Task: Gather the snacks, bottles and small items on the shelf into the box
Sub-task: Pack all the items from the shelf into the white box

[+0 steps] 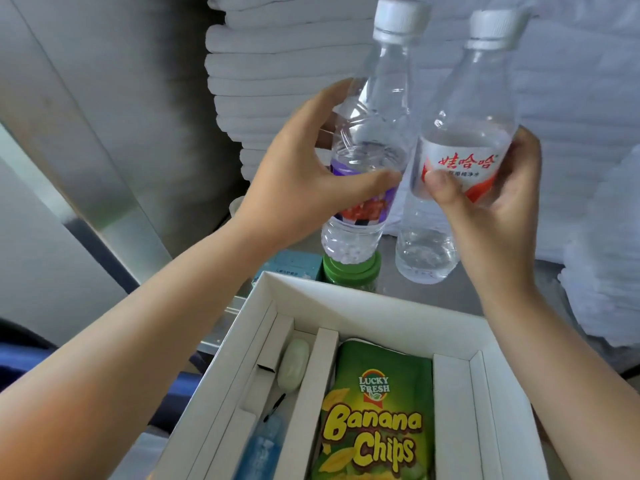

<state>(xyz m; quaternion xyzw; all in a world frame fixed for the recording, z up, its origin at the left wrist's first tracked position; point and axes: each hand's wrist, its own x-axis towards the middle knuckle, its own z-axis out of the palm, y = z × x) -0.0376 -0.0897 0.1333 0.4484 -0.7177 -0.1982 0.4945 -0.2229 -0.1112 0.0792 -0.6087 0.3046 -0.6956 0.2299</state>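
1. Box (346, 292) compartments told of a job partly done: in the left 1 lay a pale oval item (294, 368) and a blue packet (263, 448), already gathered.
2. Behind the box's left corner, a small teal carton (294, 266) sat on the shelf (433, 292), not yet collected.
3. Next, the left hand (311, 174) had fingers and thumb curled round a purple-labelled bottle (374, 133). It was held upright behind the box, its base in front of a green-lidded jar (351, 271) that also waited on the shelf.
4. In the middle compartment lay a banana chips bag (377, 410), flat and label up.
5. Further right, the right hand (485, 209) gripped a red-labelled bottle (464, 143) at its label, just beside the first bottle; whether its base touched the shelf I could not tell.
6. By my judgement, 2 bottles, the jar and the carton were left to pack. The compartment at the right looked the likeliest place for the bottles, laid flat.
7. Stacked white towels (277, 81) stood close behind and to the right, so the bottles had little room to swing backward. The box's far wall also had to be cleared on the way in.
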